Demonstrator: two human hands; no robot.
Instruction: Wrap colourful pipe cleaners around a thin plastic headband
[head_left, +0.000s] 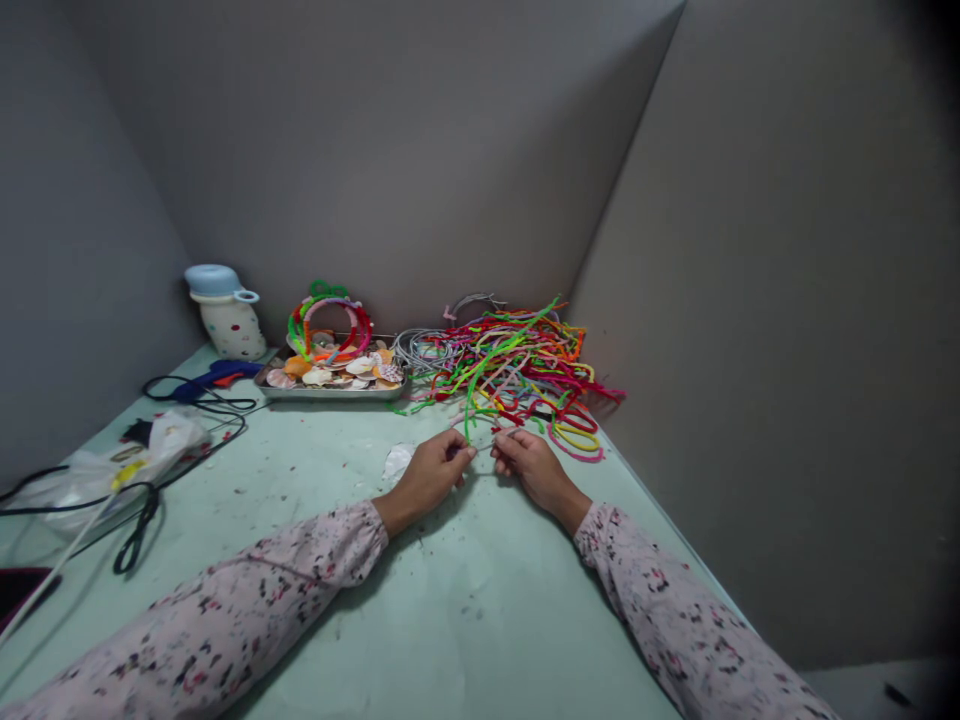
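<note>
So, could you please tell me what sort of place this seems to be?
Probably a craft worktable, judging by the heap of fuzzy coloured stems, the tray of shells and the blue tool resembling a glue gun.

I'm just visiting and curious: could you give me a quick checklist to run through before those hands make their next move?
1. Both in view, the left hand and the right hand: ok.
2. The thin grey strand pinched between both: ok.
3. The green fuzzy stem gripped by the left fingertips: cannot tell; it may only pass behind them.
4. Loose stems sorted: not ok; they lie in a tangled, many-coloured pile.
5. The shell tray apart from both hands: ok.
6. The bottle upright, lid on: ok.
</note>
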